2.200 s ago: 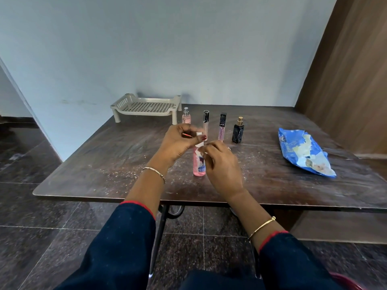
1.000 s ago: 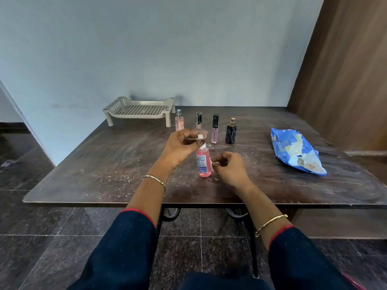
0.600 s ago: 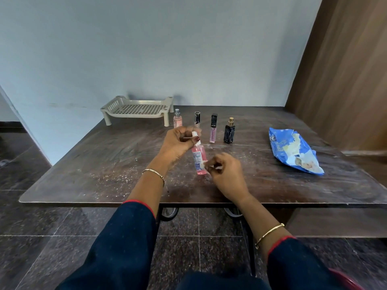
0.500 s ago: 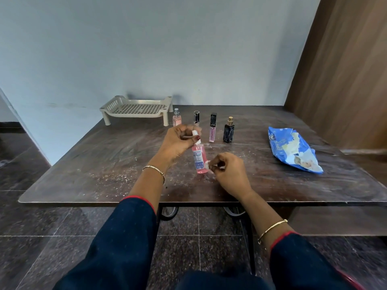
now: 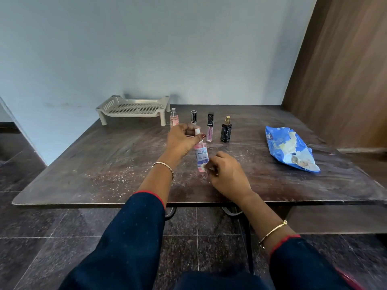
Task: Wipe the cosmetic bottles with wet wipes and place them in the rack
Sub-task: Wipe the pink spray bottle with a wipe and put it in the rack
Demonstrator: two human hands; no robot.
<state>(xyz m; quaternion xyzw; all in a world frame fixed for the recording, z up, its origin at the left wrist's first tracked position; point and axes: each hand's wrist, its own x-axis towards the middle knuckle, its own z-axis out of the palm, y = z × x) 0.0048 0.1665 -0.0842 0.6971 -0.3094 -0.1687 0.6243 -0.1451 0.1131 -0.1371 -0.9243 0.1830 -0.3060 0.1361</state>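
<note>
You see soft, even, rather dim light; the table [image 5: 104, 155] carries a dull sheen, a faint shadow sits behind the rack [image 5: 134, 115], and straight edges bend.

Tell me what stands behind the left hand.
A pink spray and a black-capped tube, first in a row with a pink gloss and a black perfume. The left hand covers the tube's lower part.
</note>
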